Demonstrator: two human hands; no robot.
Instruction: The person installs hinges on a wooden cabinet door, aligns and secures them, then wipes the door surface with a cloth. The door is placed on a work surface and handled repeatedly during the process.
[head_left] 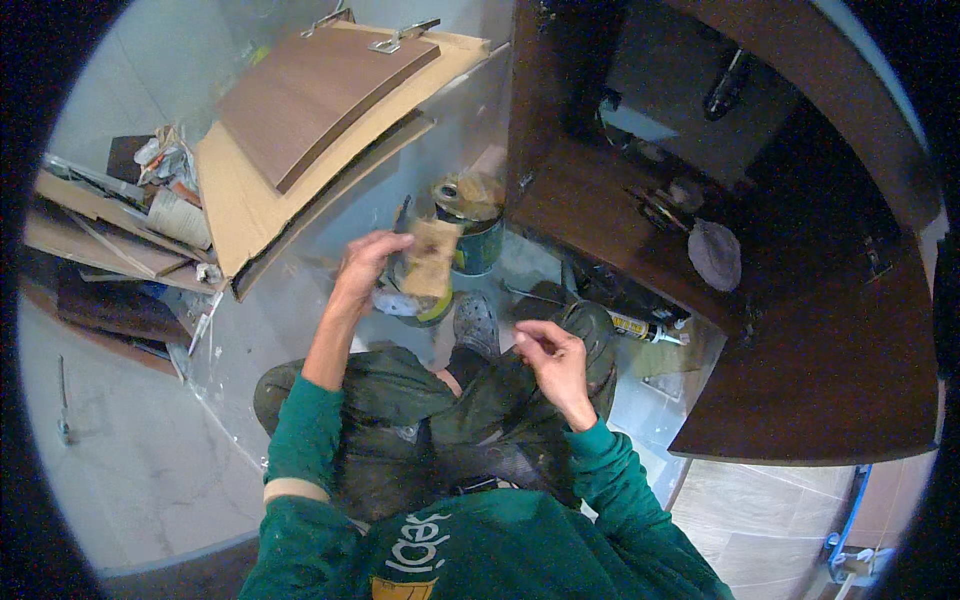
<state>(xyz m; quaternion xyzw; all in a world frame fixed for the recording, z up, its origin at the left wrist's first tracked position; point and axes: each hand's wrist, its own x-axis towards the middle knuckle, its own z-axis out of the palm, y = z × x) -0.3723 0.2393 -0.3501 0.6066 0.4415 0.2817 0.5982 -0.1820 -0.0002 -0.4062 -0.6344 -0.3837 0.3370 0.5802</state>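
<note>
My left hand is closed at the edge of a tan rectangular piece with dark stains, like card or sandpaper. Below that piece sits a low can with a yellow-green side and whitish stuff at its rim. Just beyond stands a dark green tin with an opened can and brownish material on top. Over my right knee, my right hand has its fingers curled into a pinch. Whatever may be between those fingertips is too small to make out.
A dark brown cabinet opens on the right, with a grey rounded object inside. A sealant cartridge lies beneath it. A brown door panel with hinges leans on cardboard. Board scraps are piled left.
</note>
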